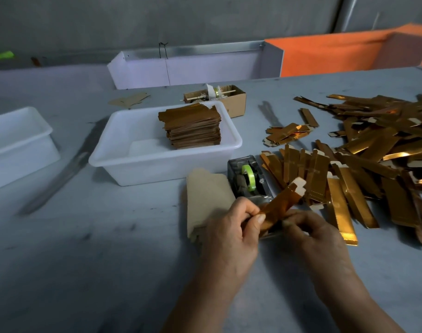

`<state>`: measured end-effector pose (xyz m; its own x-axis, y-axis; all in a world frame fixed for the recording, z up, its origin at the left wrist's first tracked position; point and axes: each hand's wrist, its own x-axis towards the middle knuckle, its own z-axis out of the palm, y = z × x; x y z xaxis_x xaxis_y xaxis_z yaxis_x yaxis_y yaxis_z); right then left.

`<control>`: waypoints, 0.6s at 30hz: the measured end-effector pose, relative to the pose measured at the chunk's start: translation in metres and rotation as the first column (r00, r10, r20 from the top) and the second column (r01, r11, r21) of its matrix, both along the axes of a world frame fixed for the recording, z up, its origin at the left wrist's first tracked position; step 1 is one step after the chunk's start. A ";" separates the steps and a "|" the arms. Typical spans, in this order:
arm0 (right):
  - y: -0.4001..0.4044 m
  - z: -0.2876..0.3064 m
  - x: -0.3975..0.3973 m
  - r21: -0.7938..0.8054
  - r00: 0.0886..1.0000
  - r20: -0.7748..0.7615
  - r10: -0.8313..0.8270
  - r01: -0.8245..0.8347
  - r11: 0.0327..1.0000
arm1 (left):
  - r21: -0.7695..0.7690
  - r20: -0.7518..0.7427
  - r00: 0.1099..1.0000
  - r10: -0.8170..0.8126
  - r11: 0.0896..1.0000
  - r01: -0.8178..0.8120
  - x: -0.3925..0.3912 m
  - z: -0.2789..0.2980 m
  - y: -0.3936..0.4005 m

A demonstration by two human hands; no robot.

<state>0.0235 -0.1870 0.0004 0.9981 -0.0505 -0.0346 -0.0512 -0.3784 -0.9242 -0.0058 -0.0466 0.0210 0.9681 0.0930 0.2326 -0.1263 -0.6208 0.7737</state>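
My left hand (231, 234) and my right hand (315, 239) both pinch the near end of a flat gold carton blank (280, 203), which slants up and away to the right, its pale tab at the far tip. It hangs just over the front of a clear tape dispenser (249, 179) with a green roll. A large heap of the same gold blanks (363, 150) covers the table to the right. A neat stack of blanks (193, 127) sits in a white plastic tub (123, 162) beyond my hands.
A tan cardboard piece (205, 195) lies left of the dispenser. A second white tub (18, 145) stands at the left edge. A small cardboard box (231, 99) with white parts sits behind the tub, a white metal tray (193, 68) and orange panel (325, 56) farther back.
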 end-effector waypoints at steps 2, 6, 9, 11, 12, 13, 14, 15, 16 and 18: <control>-0.008 0.003 -0.006 0.006 1.000 0.022 -0.007 0.007 1.000 | -0.271 -0.132 0.991 -0.010 0.962 -0.026 0.004 0.007 -0.001; -0.017 0.028 -0.022 -0.016 0.986 0.162 0.042 -0.040 0.999 | -0.508 -0.285 0.959 0.007 0.847 -0.157 0.009 0.018 0.000; -0.016 0.055 -0.029 0.035 0.963 0.211 0.167 -0.178 0.983 | -0.569 -0.322 0.947 0.024 0.794 -0.213 0.004 0.021 0.001; -0.011 0.066 -0.028 0.043 0.938 0.235 0.253 -0.270 0.962 | -0.576 -0.331 0.943 0.007 0.791 -0.208 0.001 0.023 0.003; -0.009 0.069 -0.027 0.037 0.924 0.245 0.294 -0.312 0.949 | -0.581 -0.331 0.944 -0.003 0.789 -0.201 0.000 0.022 0.004; -0.006 0.070 -0.026 0.024 0.911 0.253 0.326 -0.343 0.939 | -0.586 -0.328 0.945 -0.008 0.786 -0.196 -0.001 0.022 0.005; -0.004 0.071 -0.025 0.001 0.900 0.260 0.351 -0.364 0.932 | -0.582 -0.325 0.946 -0.009 0.790 -0.193 -0.002 0.023 0.005; -0.002 0.072 -0.023 -0.030 0.890 0.263 0.371 -0.377 0.926 | -0.576 -0.328 0.945 -0.010 0.795 -0.192 -0.003 0.023 0.006; -0.001 0.072 -0.021 -0.063 0.884 0.265 0.386 -0.384 0.921 | -0.581 -0.335 0.942 -0.017 0.791 -0.192 -0.004 0.024 0.006; 0.001 0.071 -0.017 -0.112 0.878 0.252 0.407 -0.391 0.914 | -0.640 -0.346 0.936 -0.071 0.747 -0.180 -0.005 0.026 0.006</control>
